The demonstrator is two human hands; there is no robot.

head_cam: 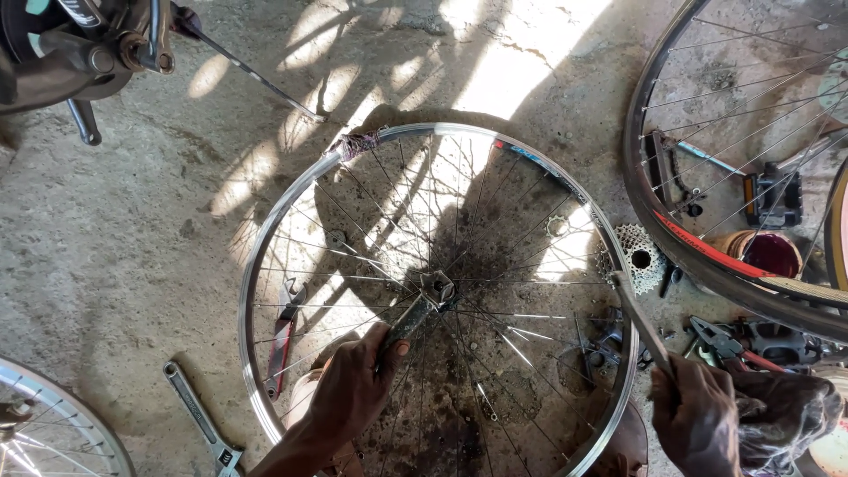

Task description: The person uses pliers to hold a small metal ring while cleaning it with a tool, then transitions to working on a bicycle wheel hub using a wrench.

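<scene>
Looking down from the head camera at a bare silver bicycle wheel rim (265,265) with spokes, lying flat on a stained concrete floor (132,221). Gripping a wrench (415,314) with the left hand (353,389), fingers closed around its handle, its head sitting on the hub (439,287) at the wheel's centre. Holding a thin flat tool (640,322) in the right hand (698,415), fingers closed on its lower end, its tip touching the rim's right edge. Resting just outside that right edge, a toothed cassette sprocket (640,256). Lying inside the wheel on the left, a red-handled tool (284,340). Lying on the floor near the lower left, an adjustable spanner (201,422). Filling the upper right, a second wheel with a tyre (698,256), and below it pliers with red grips (733,346). Showing at the lower left corner, part of another rim (62,424).
</scene>
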